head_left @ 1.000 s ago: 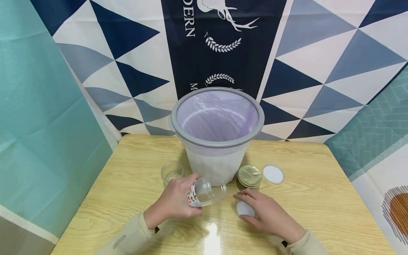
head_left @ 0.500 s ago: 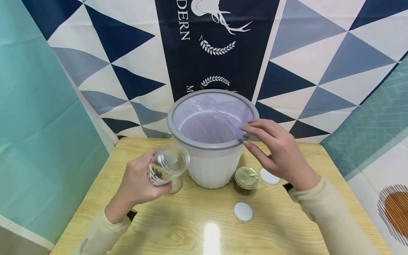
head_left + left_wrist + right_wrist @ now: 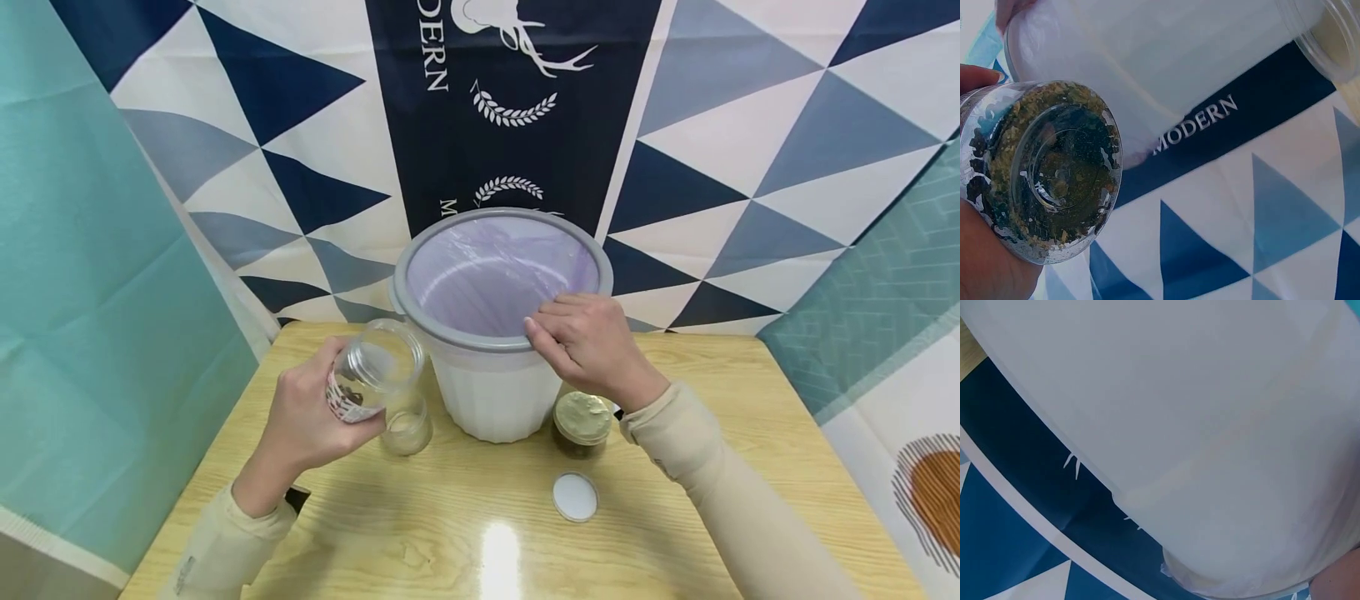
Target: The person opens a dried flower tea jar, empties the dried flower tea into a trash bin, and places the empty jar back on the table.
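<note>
My left hand [image 3: 296, 412] grips a clear plastic jar [image 3: 382, 354] with a red-and-white patterned label, tilted with its open mouth up and to the right. The left wrist view shows the jar's base, with brownish dried flakes [image 3: 1013, 134] inside. Over the front right rim of a white trash can [image 3: 491, 400] is my right hand [image 3: 585, 346], its fingers curled round the edge. A pale purple liner [image 3: 480, 283] covers the can's inside. Only a bit of the right hand [image 3: 1340, 578] shows in the right wrist view, beside the can's wall.
Another clear jar [image 3: 407, 432] stands on the wooden table [image 3: 420, 533], left of the can. A jar with a gold top [image 3: 582, 417] is at the can's right, and a round white lid [image 3: 575, 497] lies in front. A patterned cloth [image 3: 315, 183] hangs behind.
My left hand has carried the jar leftward and turned its mouth upward. My right hand has left the white lid, risen to the can's rim and curled its fingers there.
</note>
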A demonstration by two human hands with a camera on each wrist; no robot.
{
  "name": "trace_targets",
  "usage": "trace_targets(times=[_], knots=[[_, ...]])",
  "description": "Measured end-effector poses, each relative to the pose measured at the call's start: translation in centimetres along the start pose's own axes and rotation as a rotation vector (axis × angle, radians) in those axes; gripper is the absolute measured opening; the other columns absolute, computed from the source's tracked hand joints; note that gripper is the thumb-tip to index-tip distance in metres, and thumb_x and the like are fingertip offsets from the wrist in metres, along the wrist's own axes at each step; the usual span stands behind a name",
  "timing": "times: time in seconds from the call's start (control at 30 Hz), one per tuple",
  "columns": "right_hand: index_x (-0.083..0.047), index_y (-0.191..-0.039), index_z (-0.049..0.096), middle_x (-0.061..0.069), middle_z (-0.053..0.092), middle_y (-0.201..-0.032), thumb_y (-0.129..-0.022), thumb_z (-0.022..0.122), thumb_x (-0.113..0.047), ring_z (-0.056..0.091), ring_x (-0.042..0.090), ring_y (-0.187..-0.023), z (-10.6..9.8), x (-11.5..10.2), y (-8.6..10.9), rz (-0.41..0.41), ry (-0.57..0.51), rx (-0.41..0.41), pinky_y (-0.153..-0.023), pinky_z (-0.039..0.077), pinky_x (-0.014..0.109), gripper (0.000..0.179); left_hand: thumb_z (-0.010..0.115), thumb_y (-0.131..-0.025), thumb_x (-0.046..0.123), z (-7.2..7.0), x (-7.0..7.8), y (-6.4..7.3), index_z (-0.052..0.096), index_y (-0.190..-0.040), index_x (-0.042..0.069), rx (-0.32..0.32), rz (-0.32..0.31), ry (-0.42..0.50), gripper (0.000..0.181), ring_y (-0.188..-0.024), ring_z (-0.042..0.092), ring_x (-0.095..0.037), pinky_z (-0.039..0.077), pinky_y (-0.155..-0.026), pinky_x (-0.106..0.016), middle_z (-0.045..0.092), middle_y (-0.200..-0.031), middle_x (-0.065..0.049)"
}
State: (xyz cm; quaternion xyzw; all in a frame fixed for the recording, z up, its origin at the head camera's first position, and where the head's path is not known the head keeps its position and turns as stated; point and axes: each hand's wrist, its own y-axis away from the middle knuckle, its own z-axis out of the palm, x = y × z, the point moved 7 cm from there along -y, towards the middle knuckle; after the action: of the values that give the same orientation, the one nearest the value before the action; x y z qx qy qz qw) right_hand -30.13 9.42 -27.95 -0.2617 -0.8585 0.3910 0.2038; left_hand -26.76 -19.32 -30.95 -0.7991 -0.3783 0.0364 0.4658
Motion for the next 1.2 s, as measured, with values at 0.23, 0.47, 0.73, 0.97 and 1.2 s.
trace_targets(times=[0.23,0.47,0.73,0.97,1.2], knots=[[-0.017,-0.054,0.047,-0.004,0.049,-0.053,-0.103,0.038,-0.023,0.050,0.017,-0.051,0.2,0.0,-0.3,0.000,0.012,0.000,-0.050,0.044,0.033,0.051,0.082,-0.057,0.024,-1.8,-1.2,-1.3,0.061,-0.117,0.000,0.024,-0.034,-0.090,0.069,-0.065,0.066,-0.027,0.052,-0.054,-0.044,0.073,-0.089,-0.016],[-0.018,-0.051,0.041,-0.004,0.049,-0.052,-0.100,0.039,-0.020,0.055,0.019,-0.052,0.2,-0.1,-0.5,0.003,0.002,0.026,-0.053,0.050,0.036,0.049,0.079,-0.059,0.028,-2.7,-1.7,-2.6,0.061,-0.118,0.001,0.037,-0.012,-0.154,0.067,-0.070,0.069,-0.033,0.052,-0.055,-0.049,0.074,-0.093,-0.018],[-0.017,-0.051,0.044,-0.003,0.057,-0.054,-0.099,0.039,-0.020,0.064,0.022,-0.058,0.2,0.1,-0.3,0.021,0.004,0.037,-0.059,0.056,0.040,0.048,0.078,-0.061,0.034,-2.9,-2.2,-6.7,0.061,-0.113,0.001,0.036,0.002,-0.199,0.063,-0.061,0.062,-0.030,0.049,-0.052,-0.044,0.070,-0.083,-0.013],[-0.017,-0.051,0.043,-0.004,0.053,-0.052,-0.099,0.040,-0.019,0.060,0.021,-0.054,0.2,0.1,-0.2,0.020,0.010,0.034,-0.056,0.054,0.039,0.048,0.080,-0.063,0.036,-3.1,-1.8,-12.1,0.060,-0.113,0.001,0.014,0.074,-0.295,0.065,-0.068,0.066,-0.033,0.051,-0.054,-0.048,0.072,-0.093,-0.015],[-0.017,-0.051,0.042,-0.004,0.047,-0.051,-0.098,0.040,-0.018,0.044,0.017,-0.049,0.0,0.1,-0.3,0.029,0.013,0.035,-0.046,0.037,0.033,0.047,0.078,-0.072,0.035,-2.6,-1.4,-16.2,0.057,-0.123,0.003,-0.097,0.071,-0.448,0.064,-0.075,0.067,-0.035,0.056,-0.062,-0.050,0.071,-0.097,-0.017]])
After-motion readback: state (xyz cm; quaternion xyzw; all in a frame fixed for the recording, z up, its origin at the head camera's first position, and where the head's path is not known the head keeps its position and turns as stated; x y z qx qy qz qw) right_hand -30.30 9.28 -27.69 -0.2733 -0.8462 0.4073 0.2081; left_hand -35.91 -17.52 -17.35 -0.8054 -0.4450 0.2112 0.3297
